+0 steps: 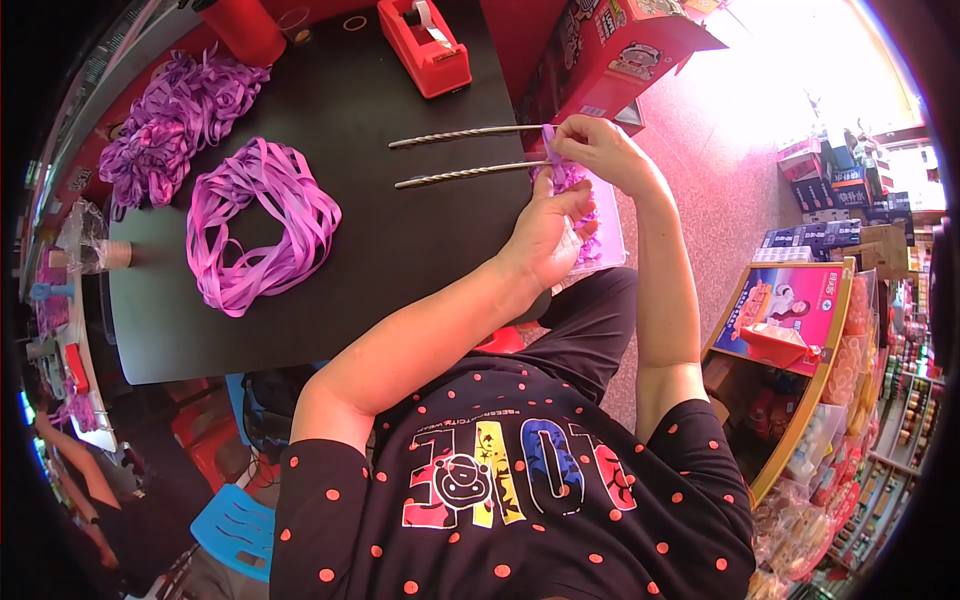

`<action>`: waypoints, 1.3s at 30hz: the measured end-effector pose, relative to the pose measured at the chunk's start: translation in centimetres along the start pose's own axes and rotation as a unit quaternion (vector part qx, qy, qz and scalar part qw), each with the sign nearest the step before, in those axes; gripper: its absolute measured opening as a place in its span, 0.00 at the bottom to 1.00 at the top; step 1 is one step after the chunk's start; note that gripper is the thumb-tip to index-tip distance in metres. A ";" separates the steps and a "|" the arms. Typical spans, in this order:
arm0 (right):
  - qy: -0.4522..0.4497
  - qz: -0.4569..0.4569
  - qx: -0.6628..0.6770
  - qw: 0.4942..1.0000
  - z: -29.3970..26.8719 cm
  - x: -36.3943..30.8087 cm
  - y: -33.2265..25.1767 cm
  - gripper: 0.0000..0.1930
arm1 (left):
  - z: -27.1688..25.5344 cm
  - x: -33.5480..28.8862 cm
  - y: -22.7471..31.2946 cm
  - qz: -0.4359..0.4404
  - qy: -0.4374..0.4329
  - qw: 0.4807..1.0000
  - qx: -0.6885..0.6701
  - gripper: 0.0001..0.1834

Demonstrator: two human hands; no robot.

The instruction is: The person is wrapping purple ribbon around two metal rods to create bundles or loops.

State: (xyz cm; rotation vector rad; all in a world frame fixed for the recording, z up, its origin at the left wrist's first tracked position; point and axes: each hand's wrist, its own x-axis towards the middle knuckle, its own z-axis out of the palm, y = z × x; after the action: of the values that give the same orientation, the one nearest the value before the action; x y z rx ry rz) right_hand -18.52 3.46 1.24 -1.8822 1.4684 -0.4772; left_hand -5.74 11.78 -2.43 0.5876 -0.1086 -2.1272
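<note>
Two thin metal rods with twisted ends, an upper rod (460, 135) and a lower rod (470, 174), stretch side by side over the right part of the black table. Around their right ends runs a purple ribbon (550, 148). My right hand (600, 150) pinches the ribbon at the upper rod, thumb and fingertips together. Just below the lower rod, my left hand (552, 235) has its thumb up against the ribbon, its other fingers curled. More purple ribbon (590, 243) shows behind my left hand, in or on a pale clear container (612, 225); my hand partly hides it.
On the table (400, 260) lie a loose ring of purple ribbon (262, 225) and a tangled ribbon heap (185, 120). A red tape dispenser (425, 50) stands at the back. Red cartons (610, 60) are beyond the right edge. A blue chair (235, 530) is lower left, a display shelf (790, 320) right.
</note>
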 end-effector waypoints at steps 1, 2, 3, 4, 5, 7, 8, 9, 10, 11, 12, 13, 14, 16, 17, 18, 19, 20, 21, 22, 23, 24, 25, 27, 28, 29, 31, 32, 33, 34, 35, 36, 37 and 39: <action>0.005 0.002 0.002 1.000 0.0 0.0 -0.1 0.14 | -0.1 0.1 0.0 0.001 -0.009 1.000 0.001 0.30; 0.005 0.002 0.002 1.000 0.0 0.0 -0.1 0.14 | -0.2 0.1 0.0 0.001 -0.017 1.000 0.002 0.30; 0.006 -0.001 0.008 1.000 0.0 0.0 0.0 0.14 | -0.1 0.1 0.0 0.001 -0.017 1.000 0.002 0.30; 0.008 -0.005 0.014 1.000 0.0 0.0 -0.1 0.13 | 0.0 0.0 0.0 0.000 -0.008 1.000 0.002 0.30; 0.007 -0.004 0.015 1.000 0.0 -0.1 -0.1 0.13 | 0.1 -0.1 0.0 -0.001 0.000 1.000 0.003 0.29; 0.005 0.005 0.007 1.000 -0.1 -0.1 -0.5 0.13 | -0.1 0.0 0.0 0.000 -0.003 1.000 0.003 0.30; 0.004 0.005 0.007 1.000 0.0 -0.1 -0.3 0.13 | -0.2 0.1 0.0 0.000 -0.006 1.000 0.004 0.31; 0.010 0.006 0.016 1.000 0.1 -0.1 -0.1 0.13 | -0.1 0.1 0.0 -0.001 -0.005 1.000 0.004 0.31; 0.015 0.008 0.024 1.000 0.1 -0.1 0.1 0.13 | 0.0 0.0 -0.1 -0.003 -0.006 1.000 0.005 0.31; 0.015 0.009 0.025 1.000 0.1 -0.1 0.2 0.13 | 0.1 0.0 -0.1 -0.005 -0.007 1.000 0.005 0.31; 0.022 0.015 0.005 1.000 0.2 -0.1 0.0 0.13 | 0.1 0.0 0.0 -0.004 -0.005 1.000 0.005 0.31; 0.029 0.021 -0.015 0.999 0.3 -0.2 -0.3 0.14 | 0.1 -0.1 0.0 -0.003 -0.004 1.000 0.003 0.32; 0.027 0.021 -0.014 0.999 0.5 -0.4 -0.6 0.14 | 0.1 -0.1 0.1 -0.001 -0.003 1.000 0.001 0.33; 0.057 0.061 -0.035 0.996 0.7 -1.1 -1.8 0.17 | 0.5 -0.4 0.2 0.000 -0.001 1.000 0.002 0.33; 0.056 0.061 -0.035 0.996 0.9 -1.2 -1.7 0.17 | 0.6 -0.5 0.2 0.003 -0.001 1.000 0.003 0.33; 0.078 0.049 -0.045 0.995 1.2 -1.2 -1.5 0.16 | 0.6 -0.5 0.2 0.003 0.000 1.000 0.004 0.33; 0.101 0.036 -0.056 0.993 1.5 -1.2 -1.2 0.16 | 0.5 -0.5 0.2 0.002 -0.004 1.000 0.004 0.34; 0.100 0.035 -0.055 0.993 1.4 -1.1 -0.8 0.16 | 0.5 -0.4 0.3 0.001 -0.009 1.000 0.004 0.34; 0.055 0.041 0.009 0.998 1.0 -1.0 -0.2 0.17 | 0.2 -0.3 0.3 0.003 -0.007 1.000 0.005 0.34; 0.009 0.046 0.072 0.996 0.7 -0.9 0.4 0.17 | -0.1 -0.1 0.2 -0.002 -0.021 1.000 0.004 0.35; 0.006 0.043 0.073 0.996 0.9 -1.0 1.1 0.17 | -0.3 0.0 0.2 -0.007 -0.034 0.999 0.004 0.35; 0.011 0.053 0.241 0.969 1.3 -1.2 2.2 0.17 | -0.4 0.1 0.2 -0.005 -0.031 0.999 0.004 0.35; 0.015 0.062 0.403 0.913 1.7 -1.4 3.3 0.18 | -0.5 0.1 0.2 -0.012 -0.039 0.999 -0.007 0.35; -0.005 0.093 0.518 0.851 3.1 -1.0 5.3 0.17 | -0.2 -0.2 0.3 -0.017 -0.044 0.999 -0.016 0.36; 0.004 0.107 0.524 0.845 4.1 -0.7 5.9 0.16 | 0.5 -0.7 0.6 -0.031 -0.021 0.999 -0.027 0.36; 0.013 0.122 0.531 0.838 5.0 -0.5 6.4 0.16 | 0.9 -0.9 0.6 -0.046 0.003 0.998 -0.038 0.36; -0.040 0.126 0.539 0.832 5.7 0.1 4.8 0.17 | 0.4 -0.9 0.8 -0.042 0.002 0.999 -0.032 0.37; -0.073 0.089 0.624 0.773 6.5 0.4 4.9 0.18 | 0.2 -1.0 0.9 -0.044 -0.003 0.998 -0.052 0.38; -0.099 0.053 0.700 0.706 7.0 0.5 5.2 0.18 | 0.2 -1.0 0.8 -0.051 -0.010 0.996 -0.072 0.38; -0.145 0.010 0.735 0.662 7.6 0.8 5.8 0.19 | 0.0 -0.8 0.7 -0.051 -0.031 0.995 -0.081 0.39; -0.141 0.013 0.738 0.660 7.9 0.7 6.3 0.19 | 0.1 -0.8 0.7 -0.055 -0.027 0.995 -0.081 0.39; -0.128 0.017 0.724 0.677 8.2 0.7 6.1 0.17 | 0.2 -0.9 0.8 -0.052 -0.021 0.996 -0.073 0.39; -0.114 0.020 0.710 0.695 8.5 0.7 5.8 0.14 | 0.3 -0.9 0.9 -0.050 -0.014 0.996 -0.066 0.39; -0.127 0.020 0.717 0.685 8.8 0.9 5.6 0.12 | 0.1 -0.9 0.8 -0.051 -0.011 0.996 -0.071 0.40</action>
State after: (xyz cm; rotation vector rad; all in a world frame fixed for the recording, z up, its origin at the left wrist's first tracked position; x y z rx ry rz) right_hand -16.35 4.56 -8.88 -0.5525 0.4798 -0.9159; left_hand -4.76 11.96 -1.78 0.4951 0.0626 -2.2194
